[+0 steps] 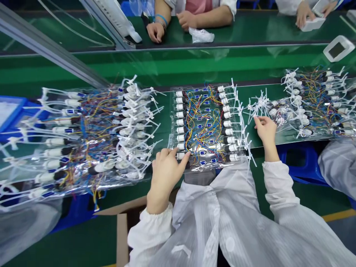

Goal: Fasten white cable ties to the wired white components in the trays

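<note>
In the middle lies a clear plastic tray [198, 148] with two columns of white cylindrical parts, joined by thin yellow, blue and red wires. White cable ties stick out from its right-hand column. At the tray's near left corner my left hand [165, 170] has thumb and forefinger at either end of a white cylindrical part [182, 156]. My right hand [266, 130] is closed in a pinch at the near edge of a pile of white cable ties [261, 104], apparently on one tie; its fingertips partly hide it.
Stacked trays of wired parts [102, 129] stand at left, with more trays [319, 104] at right. A metal post [55, 44] slants across the upper left. Co-workers' hands [186, 20] rest across the bench. Blue stools [300, 161] and a cardboard box [122, 237] are below.
</note>
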`<state>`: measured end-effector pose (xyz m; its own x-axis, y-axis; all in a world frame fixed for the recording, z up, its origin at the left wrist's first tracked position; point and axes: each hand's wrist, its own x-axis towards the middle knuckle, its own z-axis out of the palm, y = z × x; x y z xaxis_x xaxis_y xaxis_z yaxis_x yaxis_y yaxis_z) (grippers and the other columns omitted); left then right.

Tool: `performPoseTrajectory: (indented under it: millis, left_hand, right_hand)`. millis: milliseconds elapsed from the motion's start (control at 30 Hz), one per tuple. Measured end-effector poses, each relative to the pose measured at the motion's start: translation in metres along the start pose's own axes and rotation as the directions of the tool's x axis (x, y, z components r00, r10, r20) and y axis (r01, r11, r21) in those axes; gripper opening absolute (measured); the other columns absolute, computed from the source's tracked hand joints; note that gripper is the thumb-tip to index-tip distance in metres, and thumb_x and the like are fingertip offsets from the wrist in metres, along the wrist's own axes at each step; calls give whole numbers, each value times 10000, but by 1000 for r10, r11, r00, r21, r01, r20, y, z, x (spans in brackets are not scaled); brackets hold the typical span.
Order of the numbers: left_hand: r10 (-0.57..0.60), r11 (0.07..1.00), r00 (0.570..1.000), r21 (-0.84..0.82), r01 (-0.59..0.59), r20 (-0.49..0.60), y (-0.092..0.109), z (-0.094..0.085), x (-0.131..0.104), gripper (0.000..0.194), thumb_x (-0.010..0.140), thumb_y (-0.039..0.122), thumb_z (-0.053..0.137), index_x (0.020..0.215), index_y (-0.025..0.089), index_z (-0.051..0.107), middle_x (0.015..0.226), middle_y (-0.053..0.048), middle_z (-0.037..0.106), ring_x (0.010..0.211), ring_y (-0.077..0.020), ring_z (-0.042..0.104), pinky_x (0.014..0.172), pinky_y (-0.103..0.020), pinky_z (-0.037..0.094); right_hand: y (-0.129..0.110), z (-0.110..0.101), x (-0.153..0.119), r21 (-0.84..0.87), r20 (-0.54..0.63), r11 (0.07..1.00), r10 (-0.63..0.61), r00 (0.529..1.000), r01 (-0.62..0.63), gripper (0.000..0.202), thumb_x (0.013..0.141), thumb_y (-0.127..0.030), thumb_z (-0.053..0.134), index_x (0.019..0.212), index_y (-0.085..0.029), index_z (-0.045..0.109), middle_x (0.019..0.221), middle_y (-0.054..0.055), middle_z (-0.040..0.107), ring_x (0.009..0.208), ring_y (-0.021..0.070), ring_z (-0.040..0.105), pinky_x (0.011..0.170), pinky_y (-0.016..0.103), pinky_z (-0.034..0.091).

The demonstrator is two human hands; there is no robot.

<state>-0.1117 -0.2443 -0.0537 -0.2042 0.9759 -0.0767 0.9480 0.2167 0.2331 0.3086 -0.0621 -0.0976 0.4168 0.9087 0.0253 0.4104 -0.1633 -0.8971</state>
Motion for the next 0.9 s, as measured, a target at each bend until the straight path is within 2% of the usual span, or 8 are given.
performPoseTrajectory:
  millis: [167,367,500,567,667,767,833,900]
  left_hand:
    - [-47,999,999,4,47,-16,13,-7,6,571,1190,606,629,1464,166,870,1342,-252,790,1391,-517,729,1196,-707,602]
    - [7,986,987,-164,-35,-163,22,1,-3,504,1173,529,696,1530,203,838,1563,-258,773,1499,-505,726,1297,-748,552]
    - [95,946,969,-284,-159,-226,18,17,1,556,1146,544,743,1569,189,808,1672,-266,770,1576,-498,714,1362,-718,572]
    - [108,925,961,-328,-191,-255,12,22,7,520,1146,530,742,1537,197,828,1635,-247,799,1554,-476,743,1371,-692,592]
    - [123,893,947,-383,-235,-296,4,23,14,377,1167,464,710,1423,242,876,1516,-184,857,1465,-415,805,1328,-633,642]
    - [125,858,936,-438,-269,-330,0,21,18,312,1164,444,741,1355,244,885,1371,-141,895,1244,-348,866,1175,-546,711]
    - [123,837,933,-470,-281,-339,0,20,19,308,1154,444,769,1354,238,880,1301,-119,910,1081,-302,868,1088,-502,723]
    - [146,811,931,-498,-306,-335,-2,22,19,291,1160,401,733,1352,240,881,1306,-114,919,1110,-299,874,1112,-495,718]
  right_hand:
    - [-2,-5,-8,108,19,994,21,1000,-23,188,1035,-153,797,853,-202,796,557,-38,675,495,127,526,614,327,388]
    - [13,-45,-47,301,96,949,74,993,-100,331,1041,-549,817,912,-254,737,549,-49,580,411,131,401,486,326,310]
    - [19,-55,-48,314,9,946,86,996,-84,337,999,-519,884,1097,-256,698,731,-7,739,527,139,552,536,295,396]
    - [18,-56,-50,264,-65,964,60,996,-40,389,986,-398,919,1218,-273,632,895,19,809,643,165,680,628,310,512]
    - [16,-59,-63,96,-138,995,-10,990,23,325,1032,-273,850,1229,-275,592,984,22,780,760,187,751,782,357,597]
    - [13,-61,-77,-88,-62,996,-35,997,29,108,1082,-216,759,1131,-238,666,928,24,762,802,191,723,857,361,585]
    - [11,-59,-80,-208,-10,977,-43,999,40,77,1063,-154,743,1118,-203,720,927,34,767,828,192,697,918,364,581]
    - [7,-56,-77,-348,38,934,-75,996,84,112,1037,-122,777,1141,-162,769,989,65,779,903,204,692,1013,382,572]
